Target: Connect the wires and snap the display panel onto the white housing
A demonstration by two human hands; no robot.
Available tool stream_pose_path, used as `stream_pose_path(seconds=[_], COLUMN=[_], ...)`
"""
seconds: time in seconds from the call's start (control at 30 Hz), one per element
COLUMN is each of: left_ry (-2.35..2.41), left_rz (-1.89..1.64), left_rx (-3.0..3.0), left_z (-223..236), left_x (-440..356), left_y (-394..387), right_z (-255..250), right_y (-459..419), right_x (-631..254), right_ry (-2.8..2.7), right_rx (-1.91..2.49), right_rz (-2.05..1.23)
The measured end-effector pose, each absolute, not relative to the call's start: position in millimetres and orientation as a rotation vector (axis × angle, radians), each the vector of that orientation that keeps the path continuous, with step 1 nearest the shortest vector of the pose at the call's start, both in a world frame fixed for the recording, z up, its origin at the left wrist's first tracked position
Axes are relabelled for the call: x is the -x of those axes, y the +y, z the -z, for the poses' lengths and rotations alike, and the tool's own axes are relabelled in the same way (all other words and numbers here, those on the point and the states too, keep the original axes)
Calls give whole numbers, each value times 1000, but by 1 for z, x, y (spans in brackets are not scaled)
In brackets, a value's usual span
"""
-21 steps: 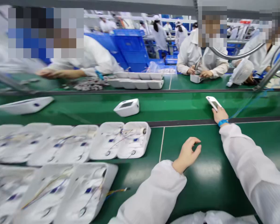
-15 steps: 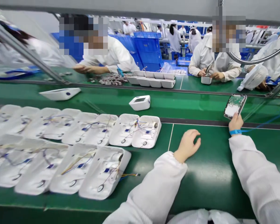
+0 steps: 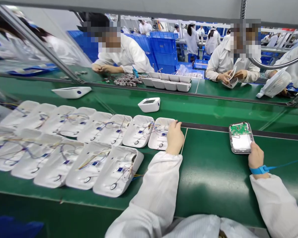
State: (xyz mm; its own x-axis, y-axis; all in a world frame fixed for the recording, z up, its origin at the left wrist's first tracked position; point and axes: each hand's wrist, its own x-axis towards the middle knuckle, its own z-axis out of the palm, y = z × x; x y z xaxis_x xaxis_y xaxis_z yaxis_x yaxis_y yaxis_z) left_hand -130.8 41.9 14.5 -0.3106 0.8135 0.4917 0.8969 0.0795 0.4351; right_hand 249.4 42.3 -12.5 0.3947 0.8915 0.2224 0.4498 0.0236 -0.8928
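The green workbench point(image 3: 213, 178) carries two rows of white open shells point(image 3: 72, 148) with wires inside, and beyond them the green belt point(image 3: 201, 110) bears a closed white unit point(image 3: 149, 104). The left hand point(image 3: 174, 138) lies on the right edge of the end shell point(image 3: 159, 134) in the far row, fingers curled over its rim. The right hand point(image 3: 255, 158) grips the near end of a device half point(image 3: 240, 138) with a green circuit board, lying face up on the bench, well apart from the shells.
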Motion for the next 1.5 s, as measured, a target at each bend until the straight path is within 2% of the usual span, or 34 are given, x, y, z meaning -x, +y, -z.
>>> stream_pose_path(seconds=[0.2, 0.33, 0.5, 0.7, 0.83, 0.93, 1.07, 1.13, 1.2, 1.3, 1.4, 1.5], left_ry=[-2323, -2244, -1775, -1004, -761, -598, -1211, -1455, -1575, -1777, -1714, -1447], left_rz=[976, 918, 876, 819, 903, 1333, 2302, 2757, 3076, 3367, 3773, 3910], left_rx=[1658, 1829, 2365, 2908, 3037, 3112, 2818, 2696, 2584, 2301, 1773, 1400], left_z=[-13, -20, -29, -19, -29, -43, -50, -49, -50, -61, -77, -87], left_x=[146, 143, 73, -44, -57, -31, 10, 23, 30, 42, 62, 85], left_y=[36, 38, 12, -68, -96, -95, -80, -77, -79, -85, -86, -81], right_z=[12, 12, 0, -9, -17, -41, -89, -106, -112, -102, -83, -65], right_y=[50, 53, 53, 59, 64, 47, -12, -43, -64, -70, -61, -56], right_x=[-249, -248, -241, -238, -241, -246, -230, -205, -175, -136, -118, -109], right_ry=[-1164, -1125, -1050, -961, -884, -844, -1185, -1374, -1619, -1835, -2172, -2539], right_rx=[1603, 1584, 1557, 1501, 1446, 1342, 1231, 1234, 1226, 1167, 1254, 1438], right_rz=[-591, -638, -668, -746, -799, -817, -777, -863, -1025, -1105, -889, -416])
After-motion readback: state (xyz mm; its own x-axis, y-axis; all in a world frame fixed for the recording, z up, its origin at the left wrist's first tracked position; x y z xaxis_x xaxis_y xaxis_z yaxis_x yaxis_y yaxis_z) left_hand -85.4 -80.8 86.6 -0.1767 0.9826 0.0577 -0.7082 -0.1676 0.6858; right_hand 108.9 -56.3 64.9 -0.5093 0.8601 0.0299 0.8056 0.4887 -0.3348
